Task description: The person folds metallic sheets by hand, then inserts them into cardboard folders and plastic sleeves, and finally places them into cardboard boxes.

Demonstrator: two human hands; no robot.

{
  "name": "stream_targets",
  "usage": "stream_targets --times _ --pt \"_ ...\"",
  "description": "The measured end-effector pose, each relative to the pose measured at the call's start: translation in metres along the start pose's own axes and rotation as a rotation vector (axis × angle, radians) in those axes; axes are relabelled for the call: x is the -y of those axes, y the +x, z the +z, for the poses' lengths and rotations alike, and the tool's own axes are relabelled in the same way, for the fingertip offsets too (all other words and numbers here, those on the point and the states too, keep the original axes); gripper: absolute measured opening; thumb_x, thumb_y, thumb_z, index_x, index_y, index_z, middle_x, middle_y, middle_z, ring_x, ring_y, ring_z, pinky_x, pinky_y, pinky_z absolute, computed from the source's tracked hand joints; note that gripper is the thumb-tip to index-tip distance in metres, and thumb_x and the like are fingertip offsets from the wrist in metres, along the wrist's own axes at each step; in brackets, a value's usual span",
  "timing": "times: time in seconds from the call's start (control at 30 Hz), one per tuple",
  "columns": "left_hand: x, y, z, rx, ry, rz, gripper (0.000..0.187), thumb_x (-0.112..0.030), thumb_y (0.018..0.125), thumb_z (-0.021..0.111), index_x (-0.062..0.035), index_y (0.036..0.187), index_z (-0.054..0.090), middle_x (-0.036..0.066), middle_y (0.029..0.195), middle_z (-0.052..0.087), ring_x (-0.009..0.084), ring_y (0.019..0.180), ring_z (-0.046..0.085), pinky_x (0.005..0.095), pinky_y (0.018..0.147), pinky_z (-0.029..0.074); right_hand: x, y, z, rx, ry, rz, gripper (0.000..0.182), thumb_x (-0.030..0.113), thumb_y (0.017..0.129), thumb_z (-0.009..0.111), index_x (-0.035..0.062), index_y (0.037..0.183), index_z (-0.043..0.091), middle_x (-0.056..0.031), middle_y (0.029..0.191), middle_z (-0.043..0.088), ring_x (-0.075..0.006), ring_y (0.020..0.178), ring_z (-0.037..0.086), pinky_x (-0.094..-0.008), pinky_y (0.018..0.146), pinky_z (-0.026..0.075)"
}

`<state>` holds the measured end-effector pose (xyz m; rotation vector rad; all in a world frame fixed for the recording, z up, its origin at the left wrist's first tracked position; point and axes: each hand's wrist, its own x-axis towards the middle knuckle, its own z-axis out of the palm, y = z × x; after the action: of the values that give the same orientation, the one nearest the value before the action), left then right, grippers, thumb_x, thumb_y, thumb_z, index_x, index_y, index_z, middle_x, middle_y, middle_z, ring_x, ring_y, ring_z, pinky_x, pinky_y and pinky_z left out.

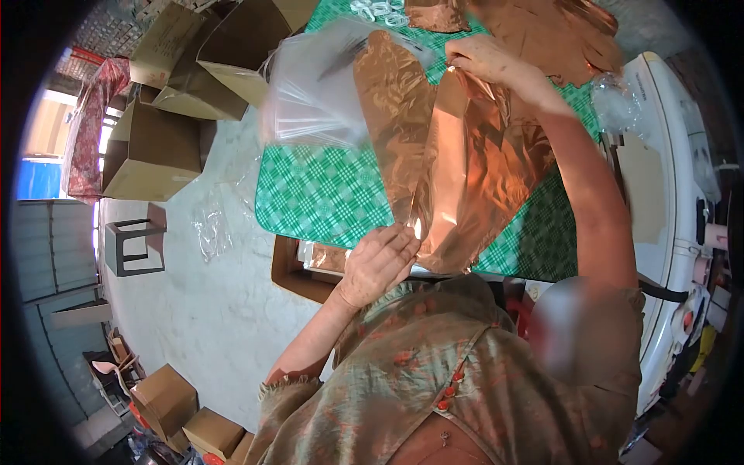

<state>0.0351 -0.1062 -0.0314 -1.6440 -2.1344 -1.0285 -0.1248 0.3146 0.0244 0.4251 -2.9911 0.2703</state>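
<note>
A shiny copper-coloured foil balloon (453, 167), flat and partly folded, lies across the green checked tabletop (310, 190) in front of me. My left hand (381, 263) pinches its near edge at the table's front, fingers pressed together. At the far end, my right hand (492, 63) is closed on the upper edge of the same foil, fingertips bent down. A longer foil flap (395, 93) with a rounded top spreads to the left of the raised fold. Beside it lies a stack of clear plastic bags (314, 101).
More copper foil pieces (550, 35) lie at the table's far side, near white looped strips (380, 11). Cardboard boxes (159, 143) stand on the floor at left, with a dark stool (136, 246). An open carton (291, 271) sits under the table's front edge. A white appliance (659, 256) stands at right.
</note>
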Motion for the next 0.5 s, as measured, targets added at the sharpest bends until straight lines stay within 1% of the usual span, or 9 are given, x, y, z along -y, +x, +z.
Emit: stream_targets --times 0.07,0.1,0.17,0.2,0.27,0.37,0.47,0.5 --pt "0.0 -0.001 0.001 0.002 0.011 0.006 0.034 -0.005 0.078 0.079 -0.003 0.112 0.075 0.01 0.117 0.071 0.0317 0.114 0.067 0.0439 0.092 0.055 0.007 0.003 0.0 0.064 -0.057 0.063 0.017 0.027 0.098 0.061 0.0105 0.099 0.065 -0.0095 0.096 0.068 -0.0322 0.097 0.065 -0.0452 0.082 0.049" --pt "0.002 -0.002 0.002 -0.003 -0.005 0.005 0.035 -0.004 0.076 0.079 -0.0039 0.111 0.075 0.009 0.117 0.07 0.031 0.113 0.067 0.0434 0.092 0.056 0.008 0.002 0.002 0.015 -0.083 0.056 0.017 0.027 0.098 0.061 0.0111 0.102 0.066 -0.0081 0.1 0.068 -0.0312 0.101 0.064 -0.0453 0.085 0.048" --pt "0.001 -0.003 0.003 -0.009 0.004 0.003 0.036 -0.005 0.075 0.08 -0.0026 0.111 0.076 0.009 0.119 0.07 0.0286 0.115 0.066 0.0422 0.094 0.055 0.011 -0.002 0.006 -0.081 -0.136 0.045 0.018 0.026 0.097 0.062 0.0123 0.107 0.068 -0.0055 0.107 0.068 -0.0294 0.109 0.062 -0.0455 0.091 0.046" --pt "0.001 -0.003 0.004 -0.012 0.008 0.002 0.037 -0.005 0.075 0.08 -0.0019 0.111 0.076 0.008 0.119 0.07 0.0274 0.116 0.066 0.0415 0.096 0.055 0.013 -0.004 0.004 -0.135 -0.116 0.05 0.019 0.025 0.097 0.062 0.0122 0.11 0.068 -0.0052 0.111 0.067 -0.0289 0.113 0.06 -0.0456 0.094 0.045" --pt "0.001 -0.001 0.003 -0.017 0.018 0.008 0.038 -0.006 0.074 0.08 -0.0019 0.112 0.076 0.009 0.12 0.069 0.0281 0.116 0.066 0.0422 0.096 0.055 0.018 -0.012 0.001 -0.243 -0.077 0.062 0.024 0.025 0.097 0.064 0.0119 0.117 0.068 -0.0045 0.119 0.066 -0.0279 0.121 0.056 -0.046 0.1 0.043" --pt "0.0 0.0 0.003 -0.017 0.025 0.01 0.04 -0.006 0.074 0.08 -0.0019 0.113 0.075 0.009 0.12 0.069 0.0285 0.116 0.066 0.0425 0.096 0.055 0.035 -0.035 0.004 -0.466 -0.044 0.072 0.025 0.026 0.095 0.066 0.0118 0.115 0.068 -0.0044 0.116 0.066 -0.0277 0.12 0.056 -0.0464 0.1 0.042" --pt "0.0 -0.001 0.003 -0.021 0.033 0.015 0.04 -0.007 0.074 0.079 -0.0017 0.114 0.075 0.009 0.121 0.069 0.0289 0.116 0.065 0.0427 0.096 0.055 0.056 -0.075 0.011 -0.438 -0.144 0.127 0.035 0.028 0.095 0.068 0.0139 0.127 0.066 -0.0064 0.123 0.064 -0.0292 0.122 0.056 -0.0455 0.103 0.041" --pt "0.0 -0.001 0.003 -0.023 0.035 0.017 0.04 -0.008 0.074 0.079 -0.0016 0.114 0.075 0.009 0.121 0.069 0.0289 0.116 0.065 0.0428 0.096 0.055 0.063 -0.087 0.015 -0.43 -0.148 0.157 0.04 0.031 0.095 0.067 0.0151 0.132 0.063 -0.0073 0.128 0.062 -0.0301 0.126 0.054 -0.0473 0.104 0.04"
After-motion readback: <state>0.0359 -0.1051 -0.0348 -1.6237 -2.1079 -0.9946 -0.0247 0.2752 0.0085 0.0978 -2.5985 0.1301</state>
